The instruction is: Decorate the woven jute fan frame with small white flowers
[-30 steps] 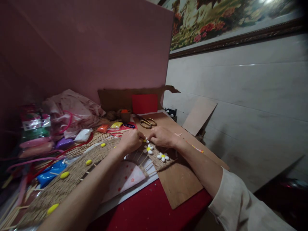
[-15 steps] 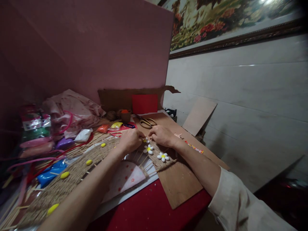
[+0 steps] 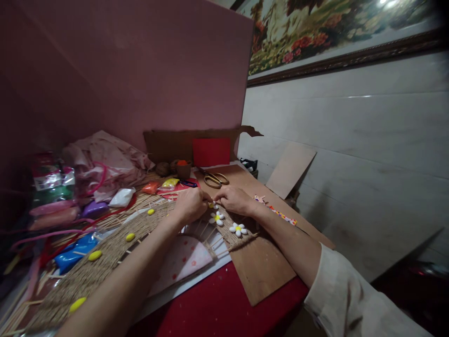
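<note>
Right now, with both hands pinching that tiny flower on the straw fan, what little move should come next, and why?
Probably press the small piece down onto the woven arc. The left hand and right hand meet fingertip to fingertip over a part-made flower, while two finished flowers sit flat just below it. It looks unfinished, so gentle pressing seems the sensible step.

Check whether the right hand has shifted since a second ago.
Barely: the right hand has edged slightly left, judged against the scissors, and remains at the small flower piece.
</note>
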### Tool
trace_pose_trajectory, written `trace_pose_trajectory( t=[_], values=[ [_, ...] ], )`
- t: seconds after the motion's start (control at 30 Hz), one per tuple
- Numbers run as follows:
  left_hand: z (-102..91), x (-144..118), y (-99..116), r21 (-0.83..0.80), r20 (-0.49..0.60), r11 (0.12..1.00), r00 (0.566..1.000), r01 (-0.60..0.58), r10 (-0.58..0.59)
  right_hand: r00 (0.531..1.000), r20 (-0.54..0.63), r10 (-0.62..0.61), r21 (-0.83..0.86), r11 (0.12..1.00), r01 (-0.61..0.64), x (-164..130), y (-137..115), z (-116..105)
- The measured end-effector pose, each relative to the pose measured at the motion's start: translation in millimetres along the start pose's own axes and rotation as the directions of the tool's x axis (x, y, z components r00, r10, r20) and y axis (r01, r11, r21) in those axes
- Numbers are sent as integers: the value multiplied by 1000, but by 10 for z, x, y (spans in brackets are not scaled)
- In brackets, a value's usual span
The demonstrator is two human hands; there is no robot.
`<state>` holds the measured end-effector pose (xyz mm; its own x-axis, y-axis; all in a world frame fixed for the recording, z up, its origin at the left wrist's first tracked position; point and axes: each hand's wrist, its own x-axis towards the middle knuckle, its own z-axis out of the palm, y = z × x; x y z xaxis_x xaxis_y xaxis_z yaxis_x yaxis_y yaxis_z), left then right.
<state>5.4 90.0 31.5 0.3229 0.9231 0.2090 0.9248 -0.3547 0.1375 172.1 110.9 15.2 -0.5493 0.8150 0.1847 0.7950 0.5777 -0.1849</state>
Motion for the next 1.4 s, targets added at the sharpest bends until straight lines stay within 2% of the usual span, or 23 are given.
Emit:
trace_pose_trajectory(
  t=[0.1, 0.27, 0.43, 0.63, 0.8, 0.87, 1.0, 1.13, 1.2, 1.3, 1.4],
  values=[
    [-5, 4, -10, -3, 9, 1000, 1000, -17, 17, 999, 21, -24, -29, 999, 25, -18, -22, -29],
    [-30, 17, -43, -18, -47, 999, 998, 43, -44, 998, -70, 6, -58, 998, -10, -48, -43, -90],
    [-85, 26, -84, -39, -117, 988, 981, 151, -154, 999, 25, -42, -51, 998, 44, -88, -89, -141],
    [-209, 72, -233, -228, -234, 949, 934, 217, -269, 996, -87, -30, -21, 999, 28, -106, -75, -189],
    [-257, 112, -359, -359, -289, 908, 900, 215, -327, 997, -6, -76, 63, 995, 76, -123, -33, -176],
    [-267, 113, -370, -374, -293, 906, 901, 199, -319, 997, -55, -59, 57, 996, 62, -118, -21, -172],
    [-286, 98, -333, -391, -275, 902, 912, 183, -304, 968, -252, -12, 28, 999, 19, -96, -26, -182],
    [-303, 91, -283, -438, -279, 888, 919, 137, -279, 912, -401, 91, 192, 981, -14, -65, -43, -172],
    [-310, 94, -261, -557, -261, 825, 922, 98, -286, 881, -448, 153, 325, 946, 1, -45, -40, -150],
    [-314, 93, -206, -801, -132, 593, 941, 85, -312, 880, -440, 176, 517, 852, 88, -22, -43, -118],
    [-308, 72, -119, -911, 22, 392, 963, 129, -267, 890, -433, 143, 619, 765, 178, -28, -89, -116]
  ],
)
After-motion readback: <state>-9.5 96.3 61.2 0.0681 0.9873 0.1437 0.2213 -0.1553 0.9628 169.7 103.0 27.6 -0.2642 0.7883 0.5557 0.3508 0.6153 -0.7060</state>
